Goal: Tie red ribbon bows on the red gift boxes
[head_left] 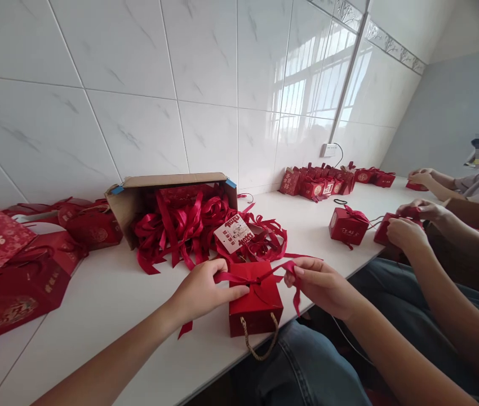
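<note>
2 bare hands work at a red gift box at the lower centre of the frame, on the front edge of a white table. The left hand has its thumb and fingers closed on a red satin ribbon, the thumb tip lying over the box top. The right hand pinches the same ribbon to the right of the box, a tail hanging below its fingers. Between them the ribbon crosses itself over the box top; how tight it is, I cannot tell. A twisted rope handle droops from the near side.

Just behind, loose ribbons spill from a cardboard carton, with a printed card on them. Larger red boxes fill the left edge. At right, a co-worker's hands hold another red box, near a bow-tied box.
</note>
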The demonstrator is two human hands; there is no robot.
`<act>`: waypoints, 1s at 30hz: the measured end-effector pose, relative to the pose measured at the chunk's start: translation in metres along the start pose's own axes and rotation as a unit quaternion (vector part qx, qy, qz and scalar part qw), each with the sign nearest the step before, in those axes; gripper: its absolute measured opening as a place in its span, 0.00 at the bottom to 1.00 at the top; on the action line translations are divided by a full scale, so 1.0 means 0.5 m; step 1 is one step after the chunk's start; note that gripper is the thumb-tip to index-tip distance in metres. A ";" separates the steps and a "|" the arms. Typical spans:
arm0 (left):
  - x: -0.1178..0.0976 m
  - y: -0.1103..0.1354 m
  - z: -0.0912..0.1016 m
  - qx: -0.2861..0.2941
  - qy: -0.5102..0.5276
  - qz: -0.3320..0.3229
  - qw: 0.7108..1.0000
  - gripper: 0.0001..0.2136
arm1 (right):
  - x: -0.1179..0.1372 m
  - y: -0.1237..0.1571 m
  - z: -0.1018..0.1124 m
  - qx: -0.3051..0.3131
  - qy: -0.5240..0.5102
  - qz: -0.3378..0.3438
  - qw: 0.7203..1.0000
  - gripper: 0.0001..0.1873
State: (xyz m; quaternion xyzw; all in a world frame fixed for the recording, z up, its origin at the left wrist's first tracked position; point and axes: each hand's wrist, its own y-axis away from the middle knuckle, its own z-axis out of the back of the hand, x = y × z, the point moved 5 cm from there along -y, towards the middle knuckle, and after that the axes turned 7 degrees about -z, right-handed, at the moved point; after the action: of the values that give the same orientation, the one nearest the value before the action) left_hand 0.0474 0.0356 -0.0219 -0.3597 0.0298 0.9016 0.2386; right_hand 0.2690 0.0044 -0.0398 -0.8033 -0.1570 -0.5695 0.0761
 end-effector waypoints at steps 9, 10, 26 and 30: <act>-0.082 0.003 0.039 -0.117 0.021 -0.118 0.986 0.19 | 0.010 -0.028 -0.057 0.012 0.028 0.036 0.999 0.13; -0.093 -0.002 0.038 -0.106 0.053 -0.123 0.985 0.18 | 0.014 -0.028 -0.063 0.012 0.042 0.036 0.998 0.14; -0.073 -0.031 0.031 -0.129 0.117 -0.090 0.981 0.14 | 0.013 -0.022 -0.085 -0.179 0.296 0.160 0.925 0.12; 0.010 -0.030 -0.003 -0.049 0.135 0.010 0.990 0.18 | -0.001 -0.026 -0.095 -0.120 0.260 0.148 0.946 0.11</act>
State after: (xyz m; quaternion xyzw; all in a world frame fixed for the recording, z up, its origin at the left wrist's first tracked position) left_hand 0.0520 0.0506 -0.0248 -0.4895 0.0207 0.8472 0.2054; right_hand 0.2223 0.0025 -0.0250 -0.6444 0.0585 -0.7557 0.1012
